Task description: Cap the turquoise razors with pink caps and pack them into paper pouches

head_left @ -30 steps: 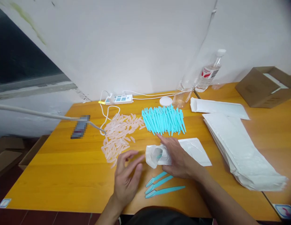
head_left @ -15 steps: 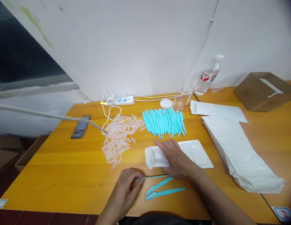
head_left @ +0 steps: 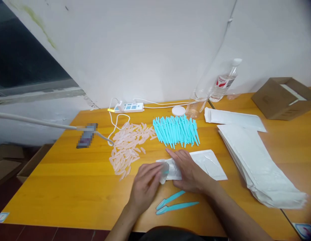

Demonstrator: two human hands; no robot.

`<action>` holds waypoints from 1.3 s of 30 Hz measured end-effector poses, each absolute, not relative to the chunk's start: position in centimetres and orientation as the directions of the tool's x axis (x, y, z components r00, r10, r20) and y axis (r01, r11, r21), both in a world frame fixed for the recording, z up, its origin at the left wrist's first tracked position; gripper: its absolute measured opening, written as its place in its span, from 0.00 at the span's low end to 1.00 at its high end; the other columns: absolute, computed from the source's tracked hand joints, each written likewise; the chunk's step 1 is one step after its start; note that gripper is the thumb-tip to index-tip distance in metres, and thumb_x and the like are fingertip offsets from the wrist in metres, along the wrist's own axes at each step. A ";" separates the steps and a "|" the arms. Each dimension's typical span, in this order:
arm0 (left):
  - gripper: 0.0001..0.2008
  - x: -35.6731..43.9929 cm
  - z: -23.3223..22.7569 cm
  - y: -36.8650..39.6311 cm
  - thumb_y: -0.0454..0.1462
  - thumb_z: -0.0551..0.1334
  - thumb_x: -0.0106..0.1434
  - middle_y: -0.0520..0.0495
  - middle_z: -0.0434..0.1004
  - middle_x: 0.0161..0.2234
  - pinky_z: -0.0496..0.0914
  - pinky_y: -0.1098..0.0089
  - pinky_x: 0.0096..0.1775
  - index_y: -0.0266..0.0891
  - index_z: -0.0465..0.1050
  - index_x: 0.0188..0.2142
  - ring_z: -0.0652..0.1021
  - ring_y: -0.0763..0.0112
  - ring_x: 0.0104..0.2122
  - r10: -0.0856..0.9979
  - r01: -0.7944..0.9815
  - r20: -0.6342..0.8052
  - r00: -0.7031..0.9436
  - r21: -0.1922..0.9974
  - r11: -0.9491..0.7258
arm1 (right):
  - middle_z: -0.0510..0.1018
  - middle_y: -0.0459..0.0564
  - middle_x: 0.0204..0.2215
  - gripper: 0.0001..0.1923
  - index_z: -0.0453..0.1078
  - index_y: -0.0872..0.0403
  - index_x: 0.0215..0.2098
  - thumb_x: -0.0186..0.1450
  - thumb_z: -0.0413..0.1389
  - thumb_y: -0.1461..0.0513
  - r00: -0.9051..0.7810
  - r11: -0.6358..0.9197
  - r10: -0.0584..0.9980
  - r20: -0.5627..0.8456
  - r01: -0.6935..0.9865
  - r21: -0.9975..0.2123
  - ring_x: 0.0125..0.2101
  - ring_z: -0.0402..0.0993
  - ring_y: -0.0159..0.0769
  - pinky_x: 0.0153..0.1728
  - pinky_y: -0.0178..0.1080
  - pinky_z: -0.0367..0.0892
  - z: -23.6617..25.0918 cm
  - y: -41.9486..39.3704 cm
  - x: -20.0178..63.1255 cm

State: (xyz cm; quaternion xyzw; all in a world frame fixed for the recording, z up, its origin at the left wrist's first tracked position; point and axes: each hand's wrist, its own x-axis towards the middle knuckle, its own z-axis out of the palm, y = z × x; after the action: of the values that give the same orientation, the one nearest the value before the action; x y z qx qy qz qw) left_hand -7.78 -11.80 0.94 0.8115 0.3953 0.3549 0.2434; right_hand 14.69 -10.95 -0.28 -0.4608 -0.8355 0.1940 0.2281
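My left hand [head_left: 145, 184] is closed in a pinch at the mouth of a white packaging bag [head_left: 208, 164]. A bit of turquoise shows past its fingertips inside the clear flap, part of a slim eyebrow razor mostly hidden by the fingers. Across the bag's middle, my right hand [head_left: 187, 169] grips it against the table, thumb at the near edge and fingers at the far edge. Two turquoise eyebrow razors [head_left: 178, 207] with clear-looking covered heads lie just in front of the hands. Beyond the bag is a heap of turquoise razors [head_left: 175, 131].
Many pale pink translucent blade covers [head_left: 130, 140] lie scattered left of the razors. A stack of white bags [head_left: 258, 160] and a single bag [head_left: 235, 119] are on the right. Behind stand a power strip [head_left: 131, 107], a clear jar [head_left: 194, 107], a water bottle [head_left: 223, 83] and a cardboard box [head_left: 278, 100].
My left hand has moved up and right with the razor, from the table near the loose razors to the bag's mouth. My right hand stays on the bag.
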 end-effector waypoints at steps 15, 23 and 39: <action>0.05 -10.9 -0.1 -17.0 0.36 0.61 0.70 0.46 0.79 0.37 0.70 0.64 0.43 0.42 0.75 0.37 0.77 0.64 0.40 0.838 0.606 0.004 0.545 0.689 -0.398 | 0.69 0.60 0.55 0.50 0.47 0.59 0.70 0.51 0.58 0.64 -0.503 0.500 0.853 0.141 0.709 -0.497 0.55 0.61 0.52 0.62 0.56 0.49 -0.6 -10.9 14.8; 0.08 -17.3 2.4 -15.5 0.41 0.62 0.69 0.48 0.77 0.33 0.71 0.72 0.36 0.41 0.74 0.35 0.76 0.70 0.32 0.950 0.562 -0.050 0.307 0.815 -0.139 | 0.68 0.60 0.55 0.52 0.44 0.56 0.71 0.51 0.59 0.65 -0.495 0.499 0.852 0.168 0.674 -0.545 0.56 0.62 0.53 0.61 0.58 0.51 -0.8 -10.8 15.3; 0.12 -11.6 -0.2 -17.0 0.40 0.69 0.63 0.45 0.80 0.39 0.74 0.63 0.40 0.47 0.79 0.47 0.79 0.62 0.39 0.810 0.593 0.176 0.559 0.597 -0.540 | 0.68 0.60 0.56 0.54 0.42 0.57 0.72 0.50 0.58 0.64 -0.533 0.535 0.831 0.160 0.686 -0.493 0.54 0.62 0.53 0.60 0.58 0.50 -0.8 -11.0 14.9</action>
State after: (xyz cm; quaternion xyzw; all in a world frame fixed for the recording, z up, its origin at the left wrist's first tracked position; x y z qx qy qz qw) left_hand -11.60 -16.98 -0.18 0.8488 0.4133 0.2225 0.2435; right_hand 14.91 -11.04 -0.78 -0.4437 -0.8548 0.1891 0.1919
